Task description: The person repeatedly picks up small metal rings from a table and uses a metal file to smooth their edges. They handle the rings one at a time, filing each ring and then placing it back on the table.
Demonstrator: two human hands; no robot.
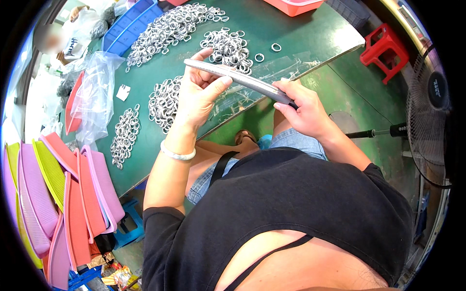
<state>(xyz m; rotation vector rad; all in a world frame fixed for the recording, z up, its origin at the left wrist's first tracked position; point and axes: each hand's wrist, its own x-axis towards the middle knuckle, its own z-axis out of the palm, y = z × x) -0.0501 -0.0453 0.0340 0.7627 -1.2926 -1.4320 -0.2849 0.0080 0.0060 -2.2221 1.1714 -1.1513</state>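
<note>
Black shirt [291,189] nearest, the left hand [198,94] and right hand [307,107] grasped a slim grey object [247,82] between thumbs and fingers above the table's [276,29] near edge, where a loosened pinch could have dropped it floorward.

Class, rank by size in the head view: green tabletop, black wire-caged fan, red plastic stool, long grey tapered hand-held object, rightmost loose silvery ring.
1. Green tabletop
2. Black fan
3. Red stool and grey object: unsure; the object looks longer but thinner, and is nearer
4. Silvery ring
</note>
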